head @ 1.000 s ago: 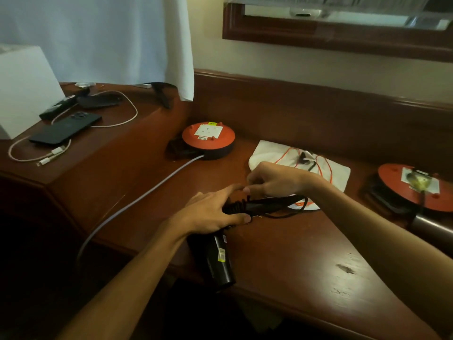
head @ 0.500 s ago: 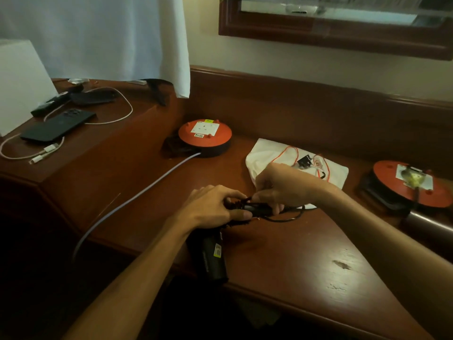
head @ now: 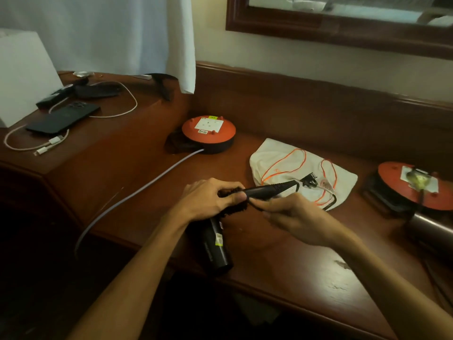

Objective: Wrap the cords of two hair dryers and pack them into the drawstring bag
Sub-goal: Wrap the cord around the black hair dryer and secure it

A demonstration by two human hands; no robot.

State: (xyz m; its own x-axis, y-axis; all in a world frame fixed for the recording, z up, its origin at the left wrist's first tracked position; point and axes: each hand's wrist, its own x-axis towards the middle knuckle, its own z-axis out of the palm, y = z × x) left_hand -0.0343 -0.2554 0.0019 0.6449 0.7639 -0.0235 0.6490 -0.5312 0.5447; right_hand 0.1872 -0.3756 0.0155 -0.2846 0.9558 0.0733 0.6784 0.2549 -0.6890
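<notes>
While the left hand [head: 210, 200] grips the hair dryer [head: 215, 244] and the right hand [head: 294, 214] pinches its cord [head: 269, 188], wrapping continues; the drawstring bag [head: 301, 173] beyond lies unpacked.

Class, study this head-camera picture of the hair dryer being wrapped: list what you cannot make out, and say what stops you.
1. Hair dryer handle: covered by the left hand and wound cord.
2. Second hair dryer: only a dark barrel shows, cut off by the right edge; cannot confirm.
3. Label print on the orange cord reel: too small.
4. Right hand fingertips on the cord: motion-blurred.
</notes>
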